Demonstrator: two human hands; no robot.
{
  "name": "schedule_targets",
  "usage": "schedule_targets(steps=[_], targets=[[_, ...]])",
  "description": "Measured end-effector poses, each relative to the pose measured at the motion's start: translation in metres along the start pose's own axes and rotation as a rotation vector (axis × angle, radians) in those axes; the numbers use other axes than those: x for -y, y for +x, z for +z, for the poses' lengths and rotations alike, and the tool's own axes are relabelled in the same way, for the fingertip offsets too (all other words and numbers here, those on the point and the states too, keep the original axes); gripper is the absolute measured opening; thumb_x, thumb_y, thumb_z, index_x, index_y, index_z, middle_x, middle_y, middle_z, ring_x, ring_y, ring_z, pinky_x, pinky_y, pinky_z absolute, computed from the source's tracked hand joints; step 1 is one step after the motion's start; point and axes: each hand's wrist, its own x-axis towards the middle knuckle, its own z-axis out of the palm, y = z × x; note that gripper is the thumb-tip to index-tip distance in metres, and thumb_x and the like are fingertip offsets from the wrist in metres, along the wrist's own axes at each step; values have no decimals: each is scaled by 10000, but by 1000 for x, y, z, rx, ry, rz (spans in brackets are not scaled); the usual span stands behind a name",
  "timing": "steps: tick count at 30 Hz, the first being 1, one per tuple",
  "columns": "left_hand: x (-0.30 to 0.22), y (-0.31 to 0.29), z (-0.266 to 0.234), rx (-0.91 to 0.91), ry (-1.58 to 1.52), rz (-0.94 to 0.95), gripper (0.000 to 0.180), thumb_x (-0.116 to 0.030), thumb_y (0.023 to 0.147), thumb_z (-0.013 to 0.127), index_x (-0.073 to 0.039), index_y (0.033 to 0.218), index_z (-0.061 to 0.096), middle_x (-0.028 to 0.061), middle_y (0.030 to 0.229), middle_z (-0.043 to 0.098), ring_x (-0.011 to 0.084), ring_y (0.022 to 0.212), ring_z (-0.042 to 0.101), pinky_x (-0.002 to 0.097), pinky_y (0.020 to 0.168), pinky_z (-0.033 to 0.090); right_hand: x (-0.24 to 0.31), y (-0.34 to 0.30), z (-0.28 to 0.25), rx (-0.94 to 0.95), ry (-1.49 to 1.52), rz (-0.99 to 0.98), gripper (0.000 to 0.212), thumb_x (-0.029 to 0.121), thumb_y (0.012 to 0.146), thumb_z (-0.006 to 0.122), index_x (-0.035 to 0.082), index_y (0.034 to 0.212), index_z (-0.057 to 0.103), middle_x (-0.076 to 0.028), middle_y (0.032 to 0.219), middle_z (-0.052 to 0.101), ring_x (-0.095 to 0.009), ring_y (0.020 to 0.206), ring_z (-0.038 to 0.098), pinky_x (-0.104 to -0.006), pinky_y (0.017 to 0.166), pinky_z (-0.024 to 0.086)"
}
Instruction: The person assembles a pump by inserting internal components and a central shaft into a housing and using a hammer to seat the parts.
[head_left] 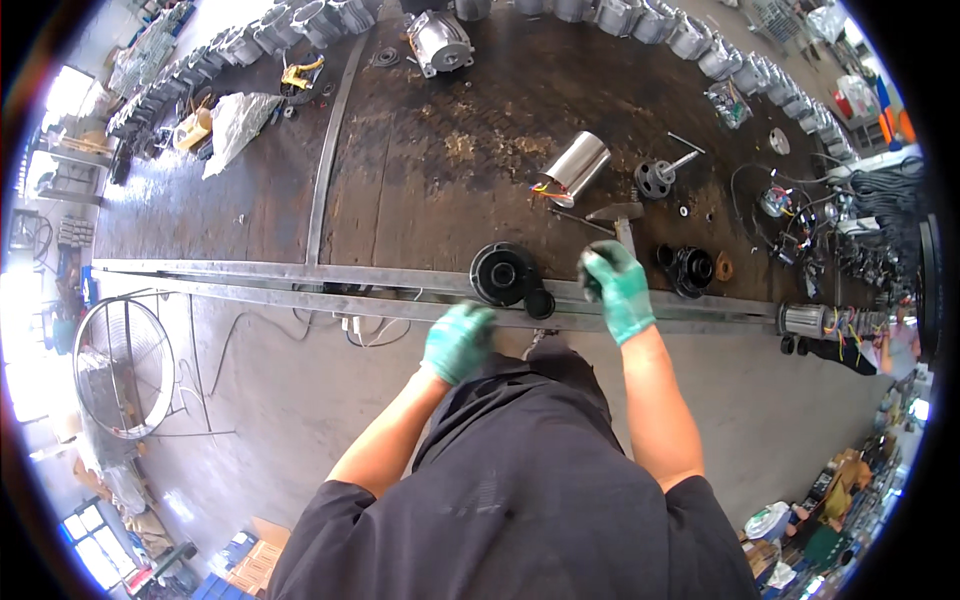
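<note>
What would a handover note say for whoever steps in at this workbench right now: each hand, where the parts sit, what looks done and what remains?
Left hand: green glove, at the bench's front rail, holding nothing visible.
Right hand: green glove, closed at the hammer, apparently on its handle.
Parts: black round housing at the bench's front edge between the hands; second black housing right of the right hand; silver cylinder with coloured wires and rotor shaft lie further back.
Done: parts laid out separately.
Left: nothing looks joined yet.

One head-worn fisheye view looks steeply down from above the person's torso, facing the far workbench (420, 170), near its front edge.
</note>
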Motion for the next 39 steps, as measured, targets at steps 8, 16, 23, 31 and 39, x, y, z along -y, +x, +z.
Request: schedule_targets(steps=[8, 16, 23, 31, 39], targets=[[-37, 41, 78, 278, 139, 103, 343, -183, 805, 744, -62, 1104, 628, 131, 1087, 644, 337, 878, 712, 462, 736, 585, -59, -34, -62, -186, 36, 134, 71, 92, 981, 681, 69, 1032, 639, -50, 856, 699, -133, 641, 643, -268, 512, 474], [-16, 43, -9, -265, -331, -103, 239, -101, 763, 763, -80, 952, 619, 115, 843, 651, 356, 774, 665, 426, 679, 553, -52, -36, -62, -180, 31, 125, 92, 89, 978, 681, 82, 1061, 641, -47, 860, 697, -141, 640, 641, -273, 510, 481], [33, -8, -89, -455, -1923, -751, 202, -261, 916, 635, -101, 1037, 615, 13, 777, 593, 79, 461, 410, 230, 398, 316, -59, -25, -45, -82, 24, 135, 97, 90, 977, 683, 80, 1065, 642, -50, 862, 701, -146, 630, 641, -286, 509, 485], [48, -87, -82, -817, -2288, -504, 273, -303, 895, 680, -109, 1088, 678, 70, 1022, 734, 83, 439, 369, 214, 373, 333, -60, -10, -24, -10, -20, 164, 71, 85, 981, 683, 79, 1045, 653, -45, 833, 696, -139, 624, 641, -277, 520, 481], [43, -146, -90, -851, -1708, -772, 301, -269, 897, 715, -92, 1127, 634, 27, 799, 607, 115, 508, 449, 281, 490, 424, -47, -5, -10, 26, -110, 145, 56, 85, 990, 671, 76, 1038, 644, -40, 828, 676, -134, 650, 638, -267, 530, 485]])
